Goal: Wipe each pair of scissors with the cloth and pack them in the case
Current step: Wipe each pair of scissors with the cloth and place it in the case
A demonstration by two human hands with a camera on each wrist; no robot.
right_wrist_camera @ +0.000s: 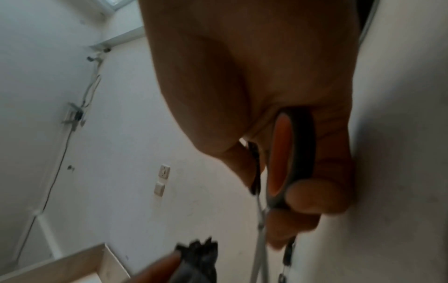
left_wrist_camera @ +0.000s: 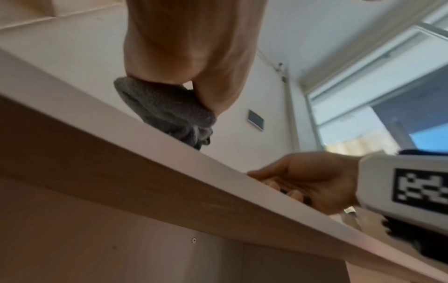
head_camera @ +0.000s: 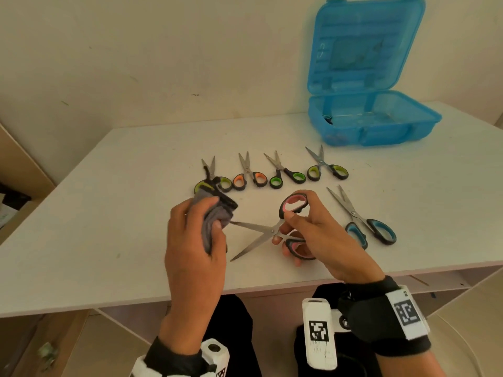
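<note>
My right hand (head_camera: 294,227) grips the pink-and-black handles of a pair of scissors (head_camera: 261,230), held just above the table with the blades spread wide. My left hand (head_camera: 206,212) holds a bunched grey cloth (head_camera: 223,210) and pinches it round the tip of the upper blade. In the left wrist view the cloth (left_wrist_camera: 167,111) bulges under my left hand (left_wrist_camera: 194,57). The right wrist view shows the handle loop (right_wrist_camera: 290,157) in my right hand (right_wrist_camera: 266,95). The blue case (head_camera: 367,123) stands open at the back right, with a small dark item inside.
Behind my hands lies a row of small scissors: yellow-green (head_camera: 211,175), orange (head_camera: 249,172), green (head_camera: 285,172) and yellow-green (head_camera: 326,165). A larger blue-handled pair (head_camera: 362,219) lies to the right. The white table (head_camera: 109,213) ends close to my wrists.
</note>
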